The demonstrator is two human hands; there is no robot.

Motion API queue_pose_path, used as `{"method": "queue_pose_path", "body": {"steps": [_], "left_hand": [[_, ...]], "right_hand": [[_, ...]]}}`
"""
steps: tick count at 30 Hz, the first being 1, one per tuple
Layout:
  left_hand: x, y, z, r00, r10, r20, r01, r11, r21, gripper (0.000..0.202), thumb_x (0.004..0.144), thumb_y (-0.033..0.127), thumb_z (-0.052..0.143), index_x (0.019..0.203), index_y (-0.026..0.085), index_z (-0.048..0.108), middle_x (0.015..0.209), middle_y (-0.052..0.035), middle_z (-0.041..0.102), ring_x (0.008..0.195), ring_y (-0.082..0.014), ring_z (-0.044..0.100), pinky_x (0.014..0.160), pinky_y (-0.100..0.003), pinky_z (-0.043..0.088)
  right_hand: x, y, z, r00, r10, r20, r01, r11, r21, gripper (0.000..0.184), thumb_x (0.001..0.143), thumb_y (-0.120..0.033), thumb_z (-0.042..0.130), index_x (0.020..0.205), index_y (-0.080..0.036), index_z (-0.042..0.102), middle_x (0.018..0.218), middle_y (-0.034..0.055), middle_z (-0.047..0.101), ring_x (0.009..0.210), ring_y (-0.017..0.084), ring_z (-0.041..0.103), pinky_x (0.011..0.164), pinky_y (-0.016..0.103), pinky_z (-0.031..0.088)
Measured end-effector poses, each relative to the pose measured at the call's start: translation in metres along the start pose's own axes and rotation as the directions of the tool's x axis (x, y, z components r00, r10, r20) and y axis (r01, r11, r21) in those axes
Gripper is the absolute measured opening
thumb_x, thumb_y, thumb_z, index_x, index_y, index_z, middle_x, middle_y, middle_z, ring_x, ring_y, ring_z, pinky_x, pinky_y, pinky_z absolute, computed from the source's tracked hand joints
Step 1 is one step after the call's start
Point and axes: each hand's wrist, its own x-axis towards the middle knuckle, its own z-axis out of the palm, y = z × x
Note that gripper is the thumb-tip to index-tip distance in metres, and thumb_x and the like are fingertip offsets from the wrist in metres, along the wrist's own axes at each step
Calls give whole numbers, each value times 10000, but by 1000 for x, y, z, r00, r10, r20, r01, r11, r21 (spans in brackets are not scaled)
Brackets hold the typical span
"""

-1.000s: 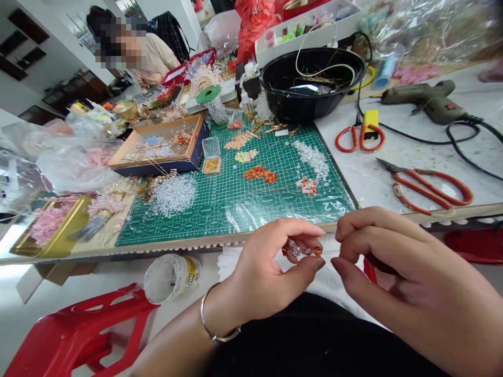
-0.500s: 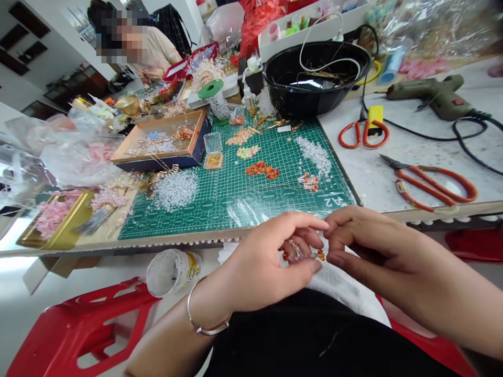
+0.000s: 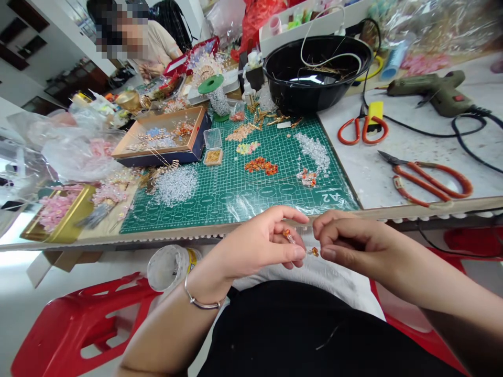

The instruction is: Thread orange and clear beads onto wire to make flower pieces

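Observation:
Between both hands, just in front of the table edge, is a small beaded piece with amber-orange and clear beads. My left hand pinches it between thumb and fingers, with an orange bead cluster showing in the palm. The fingertips of my right hand are closed at the amber bead on the other end; any wire there is too fine to make out. Beyond them on the green cutting mat lie orange beads, a finished-looking orange-and-clear cluster, clear beads and more clear beads.
Red-handled pliers, small cutters and a glue gun lie on the right. A black basin stands behind the mat. At left are a box and gold tin. Another person sits at the far left.
Both hands have shifted slightly up and left in view, with the beaded piece still between them. The orange cluster in my left hand shows higher and more clearly.

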Motion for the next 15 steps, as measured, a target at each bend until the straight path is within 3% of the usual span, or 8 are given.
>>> {"method": "queue_pose_path", "body": {"steps": [4, 9, 15], "left_hand": [[-1, 2, -3, 998, -54, 12, 53, 997, 63, 425, 841, 210, 737, 1221, 204, 545, 823, 9, 646, 712, -124, 641, 680, -277, 512], [-3, 3, -1, 999, -38, 16, 38, 999, 39, 419, 840, 191, 736, 1215, 205, 550, 855, -2, 657, 735, -130, 657, 695, -281, 517], [1, -2, 2, 1000, 3, 15, -2, 995, -95, 429, 807, 215, 780, 1186, 184, 582, 854, -19, 670, 721, -138, 674, 672, -271, 527]], "right_hand": [[0, 1, 3, 999, 9, -31, -10, 999, -44, 256, 925, -432, 657, 743, -252, 663, 962, 21, 642, 912, 178, 606, 781, 279, 478], [-1, 1, 2, 999, -4, -38, 3, 999, -47, 269, 907, -447, 672, 732, -242, 676, 958, 41, 657, 936, 207, 618, 798, 304, 491], [-5, 6, 0, 997, -11, -79, 15, 999, 51, 213, 916, -408, 676, 765, -259, 686, 984, 26, 638, 962, 192, 600, 864, 295, 487]]}}
